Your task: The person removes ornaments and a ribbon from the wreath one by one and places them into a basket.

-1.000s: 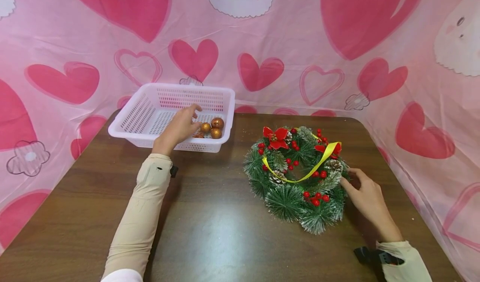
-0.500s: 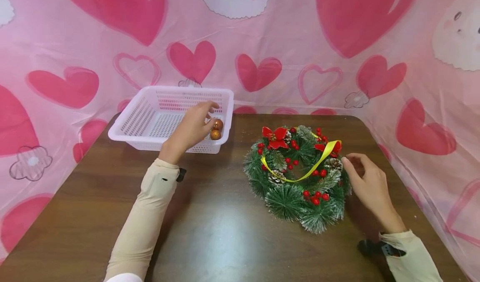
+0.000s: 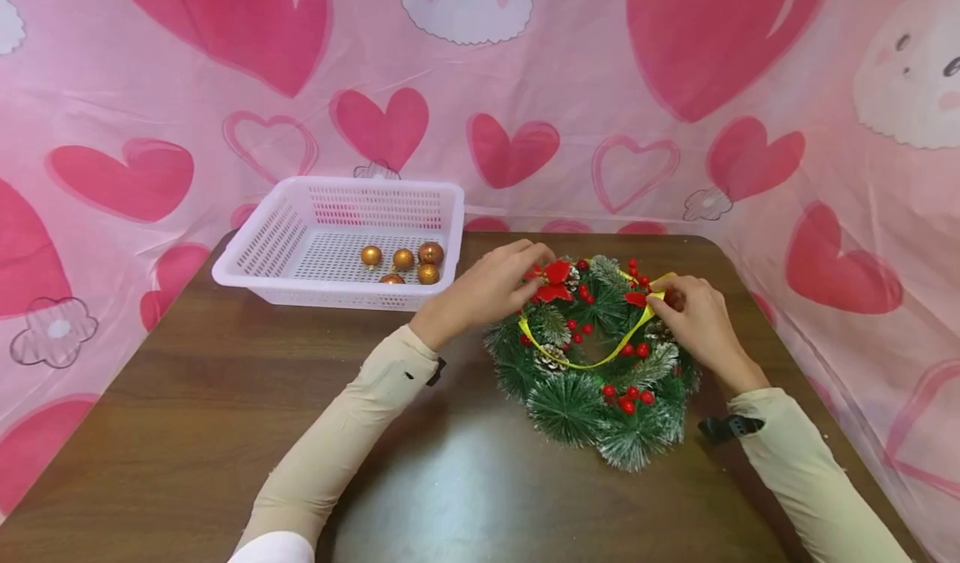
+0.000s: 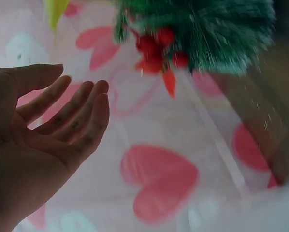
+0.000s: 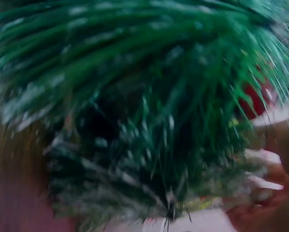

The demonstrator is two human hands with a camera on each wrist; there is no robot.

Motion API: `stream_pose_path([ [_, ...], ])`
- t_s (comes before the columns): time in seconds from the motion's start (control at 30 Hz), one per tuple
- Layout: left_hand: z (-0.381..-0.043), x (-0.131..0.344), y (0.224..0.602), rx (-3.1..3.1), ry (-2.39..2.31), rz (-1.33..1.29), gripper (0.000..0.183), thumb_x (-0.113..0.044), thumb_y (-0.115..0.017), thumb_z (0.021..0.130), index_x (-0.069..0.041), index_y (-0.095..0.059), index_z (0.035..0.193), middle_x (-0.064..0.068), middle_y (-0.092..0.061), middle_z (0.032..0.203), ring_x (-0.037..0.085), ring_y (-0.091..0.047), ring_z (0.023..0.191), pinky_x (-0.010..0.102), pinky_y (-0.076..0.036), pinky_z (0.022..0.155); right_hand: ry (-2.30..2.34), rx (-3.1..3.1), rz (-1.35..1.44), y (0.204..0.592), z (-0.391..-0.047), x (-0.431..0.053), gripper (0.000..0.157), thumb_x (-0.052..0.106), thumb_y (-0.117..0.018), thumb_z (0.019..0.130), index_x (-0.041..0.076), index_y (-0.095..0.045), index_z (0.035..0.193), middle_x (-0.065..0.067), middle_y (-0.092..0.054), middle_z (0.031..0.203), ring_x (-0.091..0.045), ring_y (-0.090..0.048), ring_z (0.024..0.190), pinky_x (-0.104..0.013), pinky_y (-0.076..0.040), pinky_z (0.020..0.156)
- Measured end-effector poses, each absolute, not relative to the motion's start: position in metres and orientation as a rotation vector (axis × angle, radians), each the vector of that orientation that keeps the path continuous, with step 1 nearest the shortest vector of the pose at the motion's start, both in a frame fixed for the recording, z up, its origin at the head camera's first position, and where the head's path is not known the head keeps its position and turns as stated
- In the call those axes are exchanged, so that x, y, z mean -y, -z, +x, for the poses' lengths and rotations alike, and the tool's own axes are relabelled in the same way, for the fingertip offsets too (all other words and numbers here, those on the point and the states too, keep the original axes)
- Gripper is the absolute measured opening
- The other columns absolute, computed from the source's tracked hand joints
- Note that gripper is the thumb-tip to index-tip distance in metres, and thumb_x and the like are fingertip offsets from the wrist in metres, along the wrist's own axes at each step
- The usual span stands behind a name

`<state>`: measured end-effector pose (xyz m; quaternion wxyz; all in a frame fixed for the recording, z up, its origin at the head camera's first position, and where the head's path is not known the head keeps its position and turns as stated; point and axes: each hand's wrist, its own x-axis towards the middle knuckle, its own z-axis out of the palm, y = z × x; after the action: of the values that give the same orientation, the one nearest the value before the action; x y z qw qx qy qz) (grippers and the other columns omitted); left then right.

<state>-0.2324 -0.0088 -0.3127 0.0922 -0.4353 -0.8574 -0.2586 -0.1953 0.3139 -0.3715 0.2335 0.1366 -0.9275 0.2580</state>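
A frosted green Christmas wreath (image 3: 573, 409) with red berries and pinecones lies on the table, right of centre. Over it loops a yellow ribbon (image 3: 626, 340), whose right end my right hand (image 3: 693, 317) pinches between thumb and fingers. My left hand (image 3: 487, 286) reaches in at the wreath's upper left, fingertips by a red poinsettia (image 3: 552, 280). In the left wrist view the left hand (image 4: 48, 121) holds nothing, its fingers loosely bent and apart from the berries (image 4: 151, 46). Blurred green needles (image 5: 135, 121) hide much of the right wrist view.
A white perforated basket (image 3: 337, 295) stands at the table's back left. Several golden ball ornaments (image 3: 371, 256) lie in its right part. A pink heart-patterned cloth (image 3: 585, 63) hangs behind the brown wooden table (image 3: 187, 430).
My left hand has left the basket, moving right to the wreath, and the ornaments there now show. My right hand has moved up from the wreath's right side onto the ribbon.
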Motion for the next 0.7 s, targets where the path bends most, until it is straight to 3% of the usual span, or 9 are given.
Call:
stream_pose_path([
  [0.07,-0.232,-0.004,0.314,2.54,0.788,-1.349,0.029,-0.013,-0.06,0.099,-0.007,-0.06,0.128,0.008,-0.062,0.124,0.018,-0.062,0.101,0.028,-0.05,0.084,-0.725,2.476,0.383,0.37,-0.195,-0.31,0.015,0.003,-0.075,0.086,0.0,-0.074,0.1,-0.013,-0.066,0.08,-0.023,-0.049,0.07,-0.032,-0.034,0.066],
  [0.23,-0.234,-0.03,0.317,2.509,0.818,-1.423,0.04,-0.013,-0.059,0.1,-0.01,-0.051,0.139,0.006,-0.052,0.137,0.015,-0.056,0.107,0.022,-0.047,0.087,-1.015,2.483,0.488,0.354,-0.188,-0.296,0.012,0.004,-0.074,0.088,0.007,-0.076,0.1,-0.007,-0.073,0.099,-0.008,-0.061,0.084,-0.017,-0.044,0.068],
  [0.4,-0.239,-0.054,0.324,2.54,0.868,-1.617,0.048,-0.01,-0.058,0.1,-0.01,-0.047,0.146,0.004,-0.049,0.146,0.017,-0.049,0.129,0.025,-0.04,0.105,-1.318,2.613,0.697,0.337,-0.177,-0.282,0.01,0.004,-0.069,0.092,0.006,-0.075,0.1,-0.008,-0.072,0.101,-0.011,-0.066,0.09,-0.022,-0.053,0.075],
  [0.5,-0.242,-0.062,0.332,2.579,0.943,-1.734,0.044,-0.013,-0.058,0.101,-0.007,-0.051,0.144,0.004,-0.053,0.145,0.016,-0.048,0.132,0.024,-0.038,0.108,-1.43,2.614,0.765,0.33,-0.169,-0.276,0.011,0.004,-0.069,0.092,0.008,-0.075,0.1,-0.008,-0.071,0.101,-0.016,-0.067,0.09,-0.025,-0.056,0.075],
  [0.6,-0.244,-0.062,0.339,2.557,1.077,-1.738,0.034,-0.016,-0.058,0.101,-0.007,-0.061,0.134,0.004,-0.062,0.133,0.012,-0.057,0.121,0.023,-0.043,0.103,-1.51,2.566,0.772,0.322,-0.162,-0.274,0.011,0.004,-0.069,0.092,0.007,-0.075,0.101,-0.01,-0.072,0.1,-0.019,-0.069,0.088,-0.027,-0.057,0.074],
  [0.7,-0.244,-0.055,0.337,2.5,1.194,-1.636,0.02,-0.018,-0.06,0.101,-0.01,-0.071,0.115,0.0,-0.07,0.107,0.012,-0.06,0.086,0.02,-0.048,0.081,-1.496,2.524,0.714,0.316,-0.158,-0.277,0.014,0.003,-0.07,0.091,0.006,-0.074,0.105,-0.01,-0.071,0.1,-0.022,-0.068,0.082,-0.026,-0.056,0.068],
])
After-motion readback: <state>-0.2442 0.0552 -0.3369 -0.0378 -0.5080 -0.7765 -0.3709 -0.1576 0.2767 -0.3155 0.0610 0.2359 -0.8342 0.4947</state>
